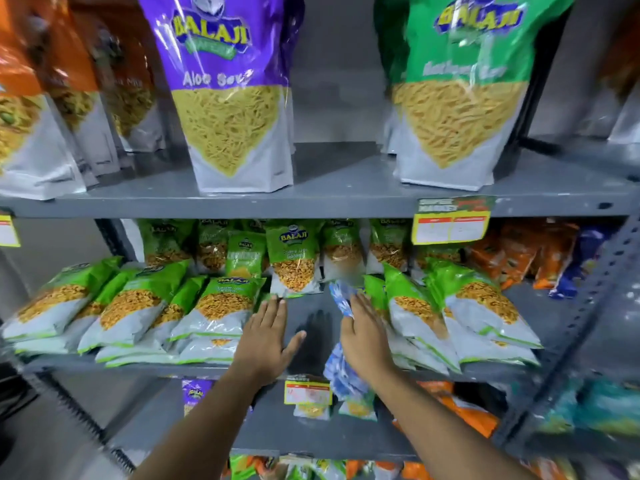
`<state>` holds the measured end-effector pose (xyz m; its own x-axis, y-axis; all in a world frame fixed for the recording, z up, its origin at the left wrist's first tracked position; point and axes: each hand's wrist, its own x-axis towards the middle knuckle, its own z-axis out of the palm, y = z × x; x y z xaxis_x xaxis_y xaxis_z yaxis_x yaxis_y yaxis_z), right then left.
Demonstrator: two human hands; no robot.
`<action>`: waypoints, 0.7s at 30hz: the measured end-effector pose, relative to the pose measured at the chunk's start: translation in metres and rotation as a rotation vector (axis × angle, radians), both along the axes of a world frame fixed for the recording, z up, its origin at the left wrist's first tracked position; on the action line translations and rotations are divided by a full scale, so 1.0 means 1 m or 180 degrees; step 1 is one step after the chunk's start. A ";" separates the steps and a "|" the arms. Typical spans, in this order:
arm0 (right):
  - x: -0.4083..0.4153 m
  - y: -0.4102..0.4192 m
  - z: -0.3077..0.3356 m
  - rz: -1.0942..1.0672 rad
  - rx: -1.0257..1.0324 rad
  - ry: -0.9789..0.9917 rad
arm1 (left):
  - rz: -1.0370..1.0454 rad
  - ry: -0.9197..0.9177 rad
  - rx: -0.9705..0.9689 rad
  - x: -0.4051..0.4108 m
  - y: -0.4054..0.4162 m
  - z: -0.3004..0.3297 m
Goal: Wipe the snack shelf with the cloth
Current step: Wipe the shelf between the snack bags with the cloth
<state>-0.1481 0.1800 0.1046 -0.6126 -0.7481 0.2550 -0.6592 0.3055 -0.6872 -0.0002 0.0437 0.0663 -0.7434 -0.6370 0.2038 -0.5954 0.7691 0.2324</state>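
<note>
The grey metal snack shelf (pixel 313 327) shows a bare strip in the middle, between rows of green snack packets. My left hand (pixel 268 336) lies flat and open on that strip, its fingertips against the green packets (pixel 221 306) to the left. My right hand (pixel 363 332) is closed on a blue and white patterned cloth (pixel 341 372). The cloth sticks out above the fingers and hangs down over the shelf's front edge. This hand rests against the green packets (pixel 415 317) on the right.
Above is a shelf (pixel 346 199) with tall purple (pixel 228 98) and green (pixel 460 98) pouches and a yellow price tag (pixel 450 226). A small price label (pixel 307 391) hangs on the front edge below my hands. More packets fill the lower shelf. A perforated upright (pixel 595 299) stands at right.
</note>
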 end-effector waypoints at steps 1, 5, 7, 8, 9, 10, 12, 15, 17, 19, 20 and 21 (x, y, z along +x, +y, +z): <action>0.001 -0.020 -0.002 -0.0028 0.0137 0.0136 | -0.0059 0.0027 0.0099 0.001 -0.007 -0.007; -0.002 -0.093 -0.023 -0.0070 0.0631 0.0469 | -0.0362 -0.0146 0.0537 -0.008 -0.025 -0.039; -0.009 -0.119 -0.035 -0.0098 0.0830 0.0624 | -0.0380 -0.0099 0.0698 -0.017 -0.034 -0.048; -0.014 -0.130 -0.043 -0.0061 0.0957 0.0663 | -0.0334 -0.0041 0.0813 -0.022 -0.042 -0.055; -0.019 -0.138 -0.052 0.0058 0.1151 0.0739 | -0.0261 0.0050 0.0881 -0.027 -0.049 -0.063; -0.022 -0.144 -0.062 0.0222 0.1398 0.0851 | -0.0165 0.0093 0.0924 -0.030 -0.056 -0.069; -0.026 -0.148 -0.083 0.0508 0.1965 0.1021 | -0.0007 -0.0037 0.1068 -0.033 -0.066 -0.081; -0.027 -0.150 -0.104 0.0427 0.2251 0.0962 | 0.0049 -0.0571 0.1008 -0.042 -0.076 -0.089; -0.029 -0.150 -0.108 0.0401 0.2208 0.0910 | -0.0012 -0.0650 0.0933 -0.050 -0.077 -0.087; -0.026 -0.146 -0.112 0.0365 0.2139 0.0775 | -0.0032 -0.0797 0.0860 -0.052 -0.077 -0.089; -0.022 -0.143 -0.114 0.0304 0.2088 0.0737 | -0.0005 -0.0891 0.0818 -0.052 -0.077 -0.091; -0.020 -0.141 -0.118 0.0220 0.2028 0.0736 | 0.0015 -0.0999 0.0746 -0.052 -0.078 -0.094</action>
